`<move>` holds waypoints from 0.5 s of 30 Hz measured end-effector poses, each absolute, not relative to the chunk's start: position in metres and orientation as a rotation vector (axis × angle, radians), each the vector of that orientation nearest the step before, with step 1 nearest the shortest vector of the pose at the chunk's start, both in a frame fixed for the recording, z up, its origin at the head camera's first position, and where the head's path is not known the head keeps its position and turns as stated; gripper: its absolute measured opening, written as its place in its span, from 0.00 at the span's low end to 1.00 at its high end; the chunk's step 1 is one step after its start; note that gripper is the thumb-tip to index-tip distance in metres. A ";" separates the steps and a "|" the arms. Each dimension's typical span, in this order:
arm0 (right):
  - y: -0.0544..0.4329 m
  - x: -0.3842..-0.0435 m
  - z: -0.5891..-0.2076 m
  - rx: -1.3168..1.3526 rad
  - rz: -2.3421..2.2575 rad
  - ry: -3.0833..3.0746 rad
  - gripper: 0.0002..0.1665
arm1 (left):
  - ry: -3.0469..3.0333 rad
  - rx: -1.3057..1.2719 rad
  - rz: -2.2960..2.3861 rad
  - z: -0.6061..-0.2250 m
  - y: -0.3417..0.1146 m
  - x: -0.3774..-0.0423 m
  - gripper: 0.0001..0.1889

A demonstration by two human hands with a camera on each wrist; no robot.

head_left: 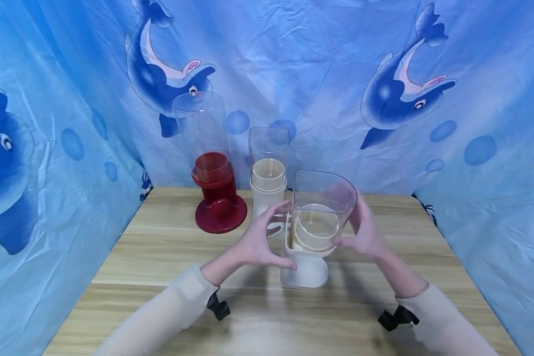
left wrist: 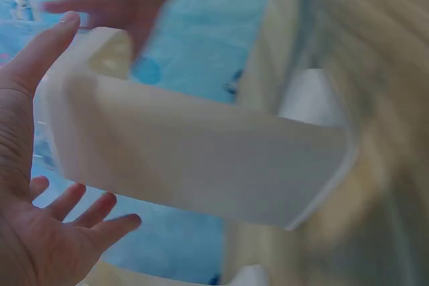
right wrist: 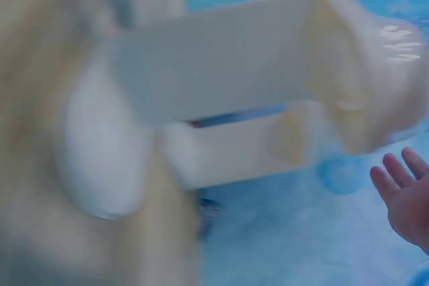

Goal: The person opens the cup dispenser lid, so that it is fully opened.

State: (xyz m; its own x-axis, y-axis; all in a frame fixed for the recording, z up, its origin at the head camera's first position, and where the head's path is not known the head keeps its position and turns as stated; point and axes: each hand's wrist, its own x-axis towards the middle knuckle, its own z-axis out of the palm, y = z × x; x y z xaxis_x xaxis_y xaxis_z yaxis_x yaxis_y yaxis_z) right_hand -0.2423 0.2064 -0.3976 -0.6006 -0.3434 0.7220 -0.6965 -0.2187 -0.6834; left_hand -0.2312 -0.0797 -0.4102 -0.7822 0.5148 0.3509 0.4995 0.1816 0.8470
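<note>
A white stand [head_left: 304, 272] with a rounded base and a clear D-shaped plastic container [head_left: 325, 190] on top stands between the two hands. At its left side is my left hand [head_left: 260, 242], thumb and fingers spread apart around the flat side. In the left wrist view, the straight thumb [left wrist: 47, 48] lies close to the stand's white upper part [left wrist: 84, 108]. My right hand [head_left: 365, 230] is at the right side of the container, fingers partly seen through the clear wall. The right wrist view shows extended fingertips [right wrist: 385, 185] just beside the upper part.
Behind, a red stand [head_left: 221, 215] carries a tall clear cylinder [head_left: 200, 123]. Next to it is a narrower white stand [head_left: 267, 198] with a clear container [head_left: 269, 141]. All stand on a wooden table [head_left: 160, 267], enclosed by blue dolphin-print curtains [head_left: 302, 99].
</note>
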 end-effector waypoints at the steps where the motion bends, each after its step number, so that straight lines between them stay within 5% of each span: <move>1: 0.208 -0.245 -0.387 1.268 1.903 -1.740 0.72 | 2.401 1.022 1.707 -0.415 -0.080 -0.231 0.67; 9: 0.214 -0.242 -0.319 1.271 1.662 -2.137 0.64 | 2.374 0.968 1.704 -0.437 -0.073 -0.239 0.60; 15: 0.200 -0.238 -0.267 1.251 1.040 -2.486 0.53 | 2.334 0.998 1.740 -0.444 -0.070 -0.245 0.56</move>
